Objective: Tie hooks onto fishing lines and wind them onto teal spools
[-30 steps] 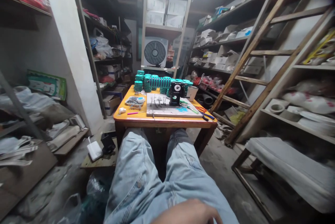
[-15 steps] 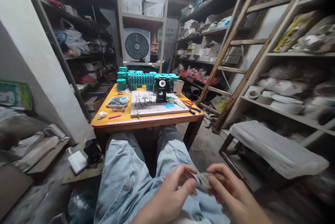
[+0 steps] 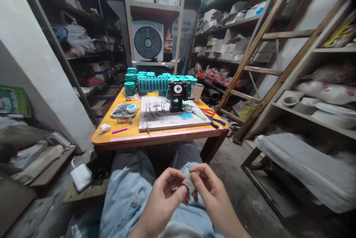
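Observation:
Over my lap, my left hand (image 3: 164,197) and my right hand (image 3: 213,193) meet and pinch a small grey-white crumpled piece (image 3: 189,184) between their fingertips. I cannot make out what the piece is. My legs in light blue jeans (image 3: 128,189) stretch under a small orange table (image 3: 125,138) just ahead. On the table lie a white work board (image 3: 172,121) with small metal parts, a black device (image 3: 177,97), rows of teal spools (image 3: 147,82) and a white cup (image 3: 197,91).
A pink pen (image 3: 124,129), a tray of small parts (image 3: 124,110), scissors and pliers (image 3: 213,117) lie on the table. A wooden ladder (image 3: 267,56) leans at right beside a low padded bench (image 3: 300,171). Cluttered shelves line both walls; a fan (image 3: 148,41) stands behind.
My hands have come up from the bottom edge and drawn closer together on the small piece. The view has tilted down and shifted a little, so the table appears nearer.

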`<state>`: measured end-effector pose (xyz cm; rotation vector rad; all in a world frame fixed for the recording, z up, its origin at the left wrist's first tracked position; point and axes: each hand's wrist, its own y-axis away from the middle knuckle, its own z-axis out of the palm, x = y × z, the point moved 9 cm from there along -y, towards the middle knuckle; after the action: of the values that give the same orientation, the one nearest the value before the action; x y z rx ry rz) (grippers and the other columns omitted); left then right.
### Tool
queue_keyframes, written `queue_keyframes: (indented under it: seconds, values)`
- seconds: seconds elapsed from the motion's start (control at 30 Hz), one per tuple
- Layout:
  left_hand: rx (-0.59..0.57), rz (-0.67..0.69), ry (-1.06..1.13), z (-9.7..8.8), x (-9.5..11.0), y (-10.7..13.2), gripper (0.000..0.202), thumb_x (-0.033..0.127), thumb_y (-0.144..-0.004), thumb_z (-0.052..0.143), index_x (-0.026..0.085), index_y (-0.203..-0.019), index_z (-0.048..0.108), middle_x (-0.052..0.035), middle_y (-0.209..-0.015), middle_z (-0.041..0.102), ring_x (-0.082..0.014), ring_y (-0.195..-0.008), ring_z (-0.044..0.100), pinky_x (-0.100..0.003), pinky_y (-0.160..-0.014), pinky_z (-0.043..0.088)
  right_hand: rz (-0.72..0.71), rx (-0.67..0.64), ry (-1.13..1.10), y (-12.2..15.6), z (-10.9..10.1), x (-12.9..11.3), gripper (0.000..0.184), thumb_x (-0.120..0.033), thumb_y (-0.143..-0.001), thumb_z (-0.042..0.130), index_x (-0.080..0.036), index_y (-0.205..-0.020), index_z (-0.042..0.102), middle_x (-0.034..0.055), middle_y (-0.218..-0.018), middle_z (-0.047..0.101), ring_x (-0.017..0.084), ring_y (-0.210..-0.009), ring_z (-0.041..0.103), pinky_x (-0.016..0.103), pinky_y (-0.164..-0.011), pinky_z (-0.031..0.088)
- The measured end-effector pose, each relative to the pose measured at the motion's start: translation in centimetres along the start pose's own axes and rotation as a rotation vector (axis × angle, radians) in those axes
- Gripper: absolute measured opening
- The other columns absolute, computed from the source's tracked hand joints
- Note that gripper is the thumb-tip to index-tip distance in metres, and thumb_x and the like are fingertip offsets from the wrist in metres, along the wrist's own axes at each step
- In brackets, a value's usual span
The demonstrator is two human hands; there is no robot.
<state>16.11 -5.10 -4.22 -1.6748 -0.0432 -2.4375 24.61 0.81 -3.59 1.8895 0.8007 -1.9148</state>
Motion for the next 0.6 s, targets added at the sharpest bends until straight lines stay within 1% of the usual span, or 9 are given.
queue_keyframes:
  seconds: [0.07, 0.13, 0.23, 0.3, 0.33, 0.37, 0.43, 0.5, 0.6]
  values:
    - [0.052, -0.035, -0.048, -1.2, -0.4, -1.2, 0.02, 0.027, -0.081, 0.06, 0.011, -0.086, 0.049, -0.0039, -0.077, 0.056, -0.0118, -0.068, 0.055, -0.025, -0.064, 0.046, -0.042, -0.001, 0.107, -1.3, 0.3, 0.3, 0.016, -0.034, -0.092, 0.045, -0.018, -0.095, 0.049, 0.0005, -0.071, 0.051, 0.01, -0.056, 0.051, 0.021, -0.049, 0.043]
    - [0.136, -0.037, -0.083, -3.1, -0.4, -2.8, 0.022, 0.029, -0.08, 0.06, 0.011, -0.08, 0.048, -0.0021, -0.072, 0.054, -0.0108, -0.064, 0.054, -0.024, -0.061, 0.045, -0.217, 0.03, 0.308, -2.5, 0.4, -0.9, 0.012, -0.025, -0.091, 0.047, -0.02, -0.101, 0.051, 0.0046, -0.085, 0.055, 0.013, -0.072, 0.057, 0.024, -0.06, 0.048]
    - [0.297, 0.046, -0.152, -6.5, 1.0, -5.5, 0.021, 0.03, -0.081, 0.058, 0.012, -0.077, 0.047, -0.0001, -0.07, 0.053, -0.0087, -0.06, 0.052, -0.022, -0.059, 0.044, -0.584, 0.052, 0.568, -3.8, 1.7, -4.1, 0.039, -0.007, -0.084, 0.05, -0.024, -0.12, 0.048, 0.0099, -0.115, 0.049, 0.02, -0.104, 0.052, 0.032, -0.084, 0.047]
    - [0.382, 0.139, -0.248, -8.1, 3.2, -7.3, 0.017, 0.025, -0.081, 0.058, 0.012, -0.076, 0.049, -0.0003, -0.072, 0.054, -0.0082, -0.064, 0.053, -0.02, -0.062, 0.044, -0.701, -0.023, 0.58, -5.2, 3.2, -5.1, 0.051, 0.0, -0.081, 0.05, -0.026, -0.125, 0.045, 0.0093, -0.114, 0.05, 0.02, -0.109, 0.05, 0.034, -0.088, 0.046]
    - [0.407, 0.186, -0.312, -8.5, 4.4, -8.1, 0.015, 0.023, -0.079, 0.06, 0.012, -0.076, 0.05, -0.0009, -0.073, 0.055, -0.0083, -0.067, 0.054, -0.019, -0.064, 0.045, -0.687, -0.064, 0.569, -6.4, 3.7, -5.1, 0.052, 0.0, -0.08, 0.051, -0.026, -0.125, 0.045, 0.0089, -0.112, 0.052, 0.02, -0.109, 0.05, 0.035, -0.09, 0.046]
    - [0.39, 0.23, -0.335, -8.5, 5.6, -9.0, 0.012, 0.021, -0.079, 0.06, 0.012, -0.078, 0.052, -0.0011, -0.074, 0.056, -0.0086, -0.069, 0.055, -0.019, -0.065, 0.045, -0.665, -0.019, 0.519, -7.6, 3.5, -5.3, 0.048, -0.002, -0.081, 0.053, -0.025, -0.123, 0.047, 0.0083, -0.109, 0.053, 0.019, -0.106, 0.052, 0.034, -0.089, 0.046]
    - [0.332, 0.27, -0.303, -8.2, 7.2, -10.6, 0.011, 0.022, -0.081, 0.058, 0.012, -0.081, 0.052, -0.0024, -0.078, 0.058, -0.0102, -0.074, 0.058, -0.021, -0.07, 0.047, -0.483, 0.069, 0.326, -10.6, 2.4, -4.5, 0.035, -0.01, -0.081, 0.059, -0.024, -0.114, 0.053, 0.0078, -0.108, 0.053, 0.018, -0.101, 0.054, 0.03, -0.082, 0.05]
    - [0.242, 0.271, -0.291, -7.5, 8.2, -12.0, 0.012, 0.023, -0.082, 0.056, 0.012, -0.086, 0.053, -0.0034, -0.081, 0.059, -0.0104, -0.07, 0.059, -0.023, -0.068, 0.049, -0.314, 0.124, 0.185, -13.0, 1.6, -3.5, 0.025, -0.018, -0.083, 0.06, -0.023, -0.107, 0.055, 0.0062, -0.103, 0.057, 0.016, -0.093, 0.058, 0.026, -0.076, 0.052]
    - [0.137, 0.307, -0.354, -6.6, 9.1, -13.4, 0.012, 0.022, -0.081, 0.055, 0.012, -0.087, 0.055, -0.0057, -0.086, 0.062, -0.0118, -0.075, 0.06, -0.022, -0.07, 0.048, -0.268, 0.176, 0.118, -15.1, 0.6, -3.5, 0.03, -0.024, -0.08, 0.064, -0.02, -0.109, 0.056, 0.0085, -0.105, 0.059, 0.017, -0.092, 0.06, 0.03, -0.079, 0.052]
